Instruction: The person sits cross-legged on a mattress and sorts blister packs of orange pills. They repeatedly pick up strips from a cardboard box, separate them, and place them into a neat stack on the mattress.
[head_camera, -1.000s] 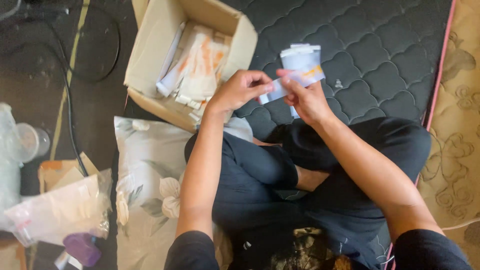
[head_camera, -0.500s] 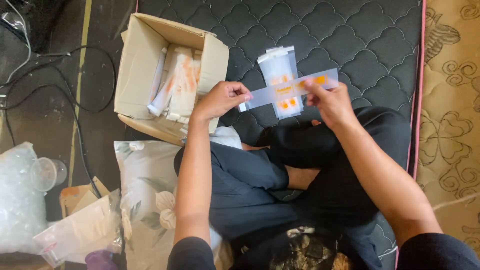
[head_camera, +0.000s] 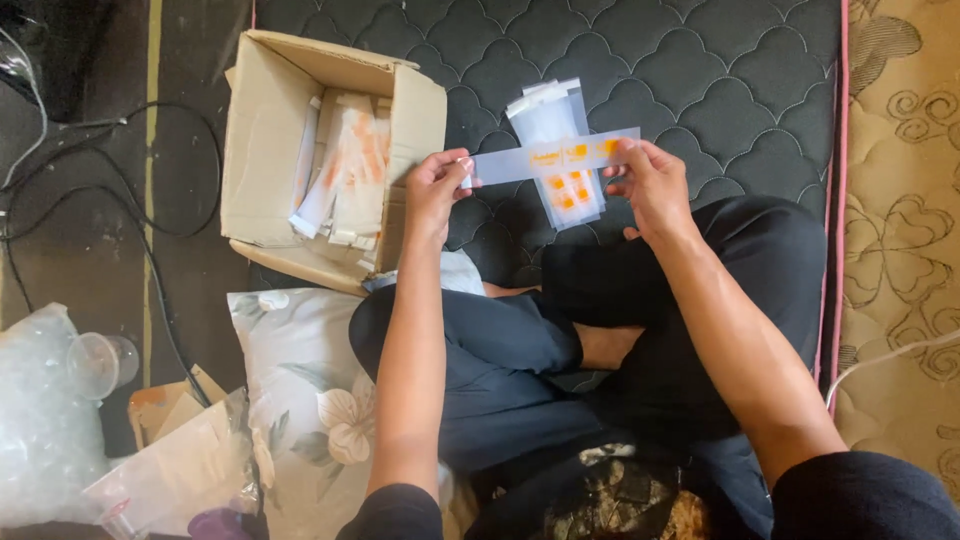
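The flat carton blank (head_camera: 553, 160) is up over the dark mattress (head_camera: 720, 90), left hand (head_camera: 435, 190) and right hand (head_camera: 650, 180) each pinching an end. It's unfolded, not yet shaped; more blanks wait in the cardboard box (head_camera: 250, 170).

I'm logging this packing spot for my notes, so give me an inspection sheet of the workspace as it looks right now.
Surface: dark quilted mattress, person sitting cross-legged.
Job's things: flat pale cross-shaped carton blank with orange print, held above the mattress.
Clutter: open cardboard box of similar flat pieces; floral pillow; clear plastic bags; plastic cup.
Grippers: left hand pinches the blank's left end, right hand its right end.
Cables: black cables on the floor, left.
Surroundings: beige patterned mat, right.
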